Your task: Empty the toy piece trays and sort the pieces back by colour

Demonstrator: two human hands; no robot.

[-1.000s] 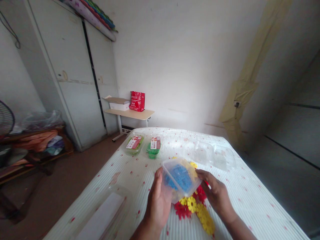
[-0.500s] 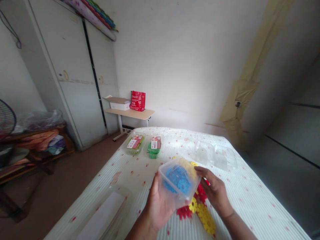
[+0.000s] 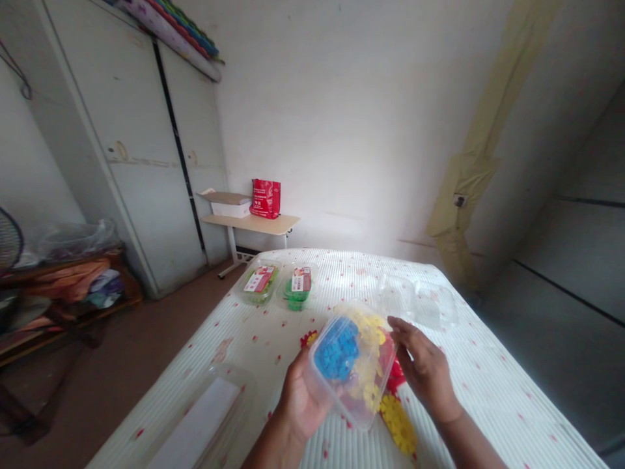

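A clear plastic container (image 3: 354,407) is tilted above the table, with blue flower-shaped pieces (image 3: 336,350) gathered in its left part. My left hand (image 3: 305,397) grips its left side from below. At its right edge, my right hand (image 3: 424,365) has thumb and fingers closed on the rim. Yellow and red shapes show through the clear plastic; whether they lie inside or behind it I cannot tell. Yellow flower pieces (image 3: 399,423) and red flower pieces (image 3: 395,378) lie on the table below, partly hidden by the container and my right hand.
Two labelled clear boxes, one with light-green pieces (image 3: 260,283) and one with green pieces (image 3: 299,290), stand at the back left. An open clear clamshell box (image 3: 434,306) lies at the back right. Near the front left is a clear tray (image 3: 200,423) with a white strip.
The container has turned and tilted in my hands, and the blue pieces now sit farther left. A small red and yellow piece has come into view on the table left of it.
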